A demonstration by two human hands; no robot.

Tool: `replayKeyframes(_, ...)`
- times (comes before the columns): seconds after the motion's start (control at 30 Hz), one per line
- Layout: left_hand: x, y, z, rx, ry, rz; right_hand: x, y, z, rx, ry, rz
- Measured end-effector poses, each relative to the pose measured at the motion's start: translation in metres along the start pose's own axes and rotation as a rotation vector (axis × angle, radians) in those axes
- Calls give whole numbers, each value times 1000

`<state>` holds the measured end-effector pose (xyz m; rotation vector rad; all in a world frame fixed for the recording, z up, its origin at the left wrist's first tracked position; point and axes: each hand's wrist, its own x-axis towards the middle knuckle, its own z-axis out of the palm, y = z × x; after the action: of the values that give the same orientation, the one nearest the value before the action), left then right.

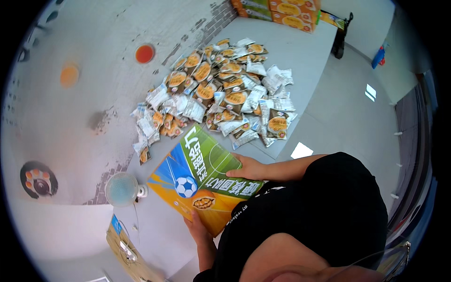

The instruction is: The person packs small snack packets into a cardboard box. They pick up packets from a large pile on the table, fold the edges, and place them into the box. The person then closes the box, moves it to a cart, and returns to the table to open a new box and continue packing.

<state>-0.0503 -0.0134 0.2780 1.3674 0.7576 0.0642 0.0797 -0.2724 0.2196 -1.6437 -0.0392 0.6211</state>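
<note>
A printed carton (211, 183) in green, blue and orange, with a football and a nut pictured on it, is held between both hands close to the black shirt (310, 204). My left hand (198, 225) grips its lower edge, the thumb lying along the orange side. At the opposite edge, my right hand (248, 167) rests its thumb on the green face, with the other fingers partly hidden behind. Just beyond the carton, a heap of small snack packets (225, 91) spreads over the grey table (299, 53). Some packets show brown-and-orange fronts, others white backs.
Stacked orange and green cartons (292, 16) stand at the table's far end. Left of the carton is a small round fan (122, 189) with a cable. A power strip (128, 250) lies near a wooden surface (119, 243). The printed wall (105, 88) borders the table.
</note>
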Motion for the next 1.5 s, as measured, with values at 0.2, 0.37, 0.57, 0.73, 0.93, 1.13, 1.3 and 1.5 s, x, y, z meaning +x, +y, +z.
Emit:
replayKeyframes(0.2, -15, 66, 117, -28, -289, 158, -86, -104, -117, 116, 229, -108)
replayKeyframes(0.37, -35, 39, 249, -126, -548, 44, -148, -65, -228, 188, 465, -80)
replayKeyframes(0.57, -64, 84, 472, 26, -687, -238, -201, -99, -425, 391, 628, 128)
replayKeyframes(0.73, -94, 16, 623, 133, -805, -283, -243, -29, -551, 602, 705, 162)
replayKeyframes(0.93, -73, -19, 756, 185, -983, -424, -242, 19, -649, 731, 803, 193)
replayKeyframes(1.13, -54, -43, 895, 271, -1006, -451, -217, 36, -769, 742, 873, 275)
replayKeyframes(1.3, -33, -67, 1011, 279, -1148, -435, -207, 56, -860, 783, 931, 275)
replayKeyframes(1.5, -37, -70, 1143, 382, -1169, -534, -203, 73, -959, 907, 957, 218)
